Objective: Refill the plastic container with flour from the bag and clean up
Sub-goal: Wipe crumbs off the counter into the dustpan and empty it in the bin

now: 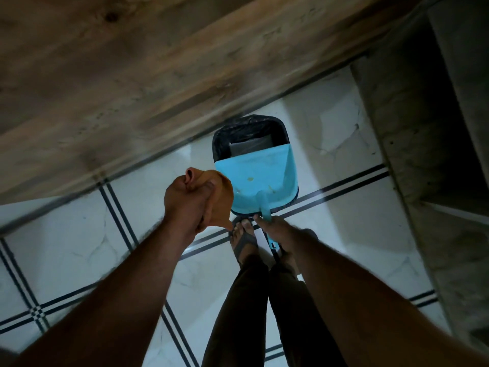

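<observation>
One bin (239, 133), lined with a black bag, stands on the tiled floor (330, 144) at 12 o'clock; contents indistinct. One blue dustpan (258, 178) is tilted over its rim, handle gripped by the right hand (274, 225). Left hand (186, 202), at 9 o'clock of the pan, clutches one orange cloth (221, 200). Flour container and bag not seen.

pretty dim in here, glossy white tile floor (330, 133) with thin double dark lines crossing it, a wood-grain cabinet front (132, 75) running diagonally across the top, and a rough grey concrete wall (423, 128) off to the right
</observation>
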Tool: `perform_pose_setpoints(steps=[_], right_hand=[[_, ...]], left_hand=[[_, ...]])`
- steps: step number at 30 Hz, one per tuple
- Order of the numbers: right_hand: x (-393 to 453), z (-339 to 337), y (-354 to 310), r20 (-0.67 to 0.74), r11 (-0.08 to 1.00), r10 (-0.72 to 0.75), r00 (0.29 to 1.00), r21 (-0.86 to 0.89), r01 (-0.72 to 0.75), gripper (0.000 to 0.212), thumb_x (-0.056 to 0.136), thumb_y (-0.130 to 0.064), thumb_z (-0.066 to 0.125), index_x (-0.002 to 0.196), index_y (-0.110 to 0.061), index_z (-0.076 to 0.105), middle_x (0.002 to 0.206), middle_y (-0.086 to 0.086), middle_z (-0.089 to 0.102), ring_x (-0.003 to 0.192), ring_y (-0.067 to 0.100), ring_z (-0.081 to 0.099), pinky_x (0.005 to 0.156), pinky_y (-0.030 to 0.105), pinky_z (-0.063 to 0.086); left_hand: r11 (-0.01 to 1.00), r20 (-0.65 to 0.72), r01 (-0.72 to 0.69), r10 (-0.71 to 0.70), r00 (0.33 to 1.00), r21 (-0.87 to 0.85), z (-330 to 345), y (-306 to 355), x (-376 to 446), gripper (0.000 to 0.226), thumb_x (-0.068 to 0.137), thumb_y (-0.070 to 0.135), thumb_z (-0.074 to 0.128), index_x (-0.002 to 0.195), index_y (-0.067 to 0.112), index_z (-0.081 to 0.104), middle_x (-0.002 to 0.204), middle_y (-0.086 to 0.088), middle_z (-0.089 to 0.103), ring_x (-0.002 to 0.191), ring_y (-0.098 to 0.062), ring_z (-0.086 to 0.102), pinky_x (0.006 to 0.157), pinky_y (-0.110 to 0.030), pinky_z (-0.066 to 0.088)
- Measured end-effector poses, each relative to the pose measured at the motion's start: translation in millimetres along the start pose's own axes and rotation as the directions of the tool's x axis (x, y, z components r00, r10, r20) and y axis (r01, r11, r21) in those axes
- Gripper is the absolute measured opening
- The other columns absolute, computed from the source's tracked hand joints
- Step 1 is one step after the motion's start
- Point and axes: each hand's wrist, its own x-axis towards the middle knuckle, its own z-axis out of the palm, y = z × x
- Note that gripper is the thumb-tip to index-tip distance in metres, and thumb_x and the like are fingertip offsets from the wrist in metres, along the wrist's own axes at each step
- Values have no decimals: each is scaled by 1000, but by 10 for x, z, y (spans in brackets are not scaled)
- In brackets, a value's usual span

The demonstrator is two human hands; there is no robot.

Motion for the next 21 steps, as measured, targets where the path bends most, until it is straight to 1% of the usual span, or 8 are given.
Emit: perform_pose_setpoints(steps=[2,5,7,10,12,14,17,21], right_hand=[[5,25,65,-41,988,123,992,-86,-126,89,72,-86,73,128,-18,63,126,7,70,112,28,69,94,41,57],[163,-21,406,-219,969,140,966,-168,-179,92,60,-94,71,111,-19,60,106,5,72,93,27,71,71,40,56],[-334,-127,195,-326,979,120,938,-117,-166,101,56,-106,55,115,-25,67,100,3,74,88,27,73,77,48,61],[-1323,-314,-367,-208,946,2,978,316,66,82,100,-78,43,139,-9,65,133,15,71,118,33,68,105,46,53],[-2064,-555,-663,11,741,-121,993,666,83,105,92,-91,33,150,-6,57,146,18,64,133,37,60,119,51,42],[-2745,-805,-833,105,552,-368,924,824,127,130,74,-104,31,163,-10,42,161,23,48,148,43,46,128,61,29],[-3616,-1225,-816,54,369,-524,850,914,169,132,73,-102,40,168,-11,31,170,23,36,156,45,35,129,67,20],[-4464,-1696,-583,-105,238,-565,818,929,283,125,72,-100,49,164,-16,42,164,19,49,151,42,45,121,57,42]], left_hand=[[1000,-9,-4,4,1000,25,13,22,-57,16,99,22,76,94,29,62,115,-13,75,101,-33,76,94,-50,64],[1000,20,-15,15,1000,-6,-18,164,-280,10,97,24,78,101,25,69,104,-7,79,96,-28,79,83,-41,66],[997,72,-2,8,997,-74,-62,328,-514,13,95,29,80,101,21,73,89,-6,81,88,-31,79,77,-43,65],[990,219,42,-12,976,-135,-57,719,-999,21,104,46,67,107,26,73,96,-5,81,88,-28,76,77,-40,60],[983,354,59,7,935,-176,-33,1004,-1358,24,110,42,58,117,25,73,105,1,82,101,-22,77,79,-35,61],[985,505,23,68,860,-171,-17,1307,-1770,28,113,35,53,122,19,74,113,-4,83,110,-24,76,89,-37,62],[942,580,-336,266,770,13,6,1762,-2436,28,112,36,56,106,18,77,100,4,82,95,-13,76,91,-33,60],[573,666,-788,500,553,225,154,2424,-3401,44,96,56,51,71,21,60,58,12,59,69,-23,68,65,-34,46]])
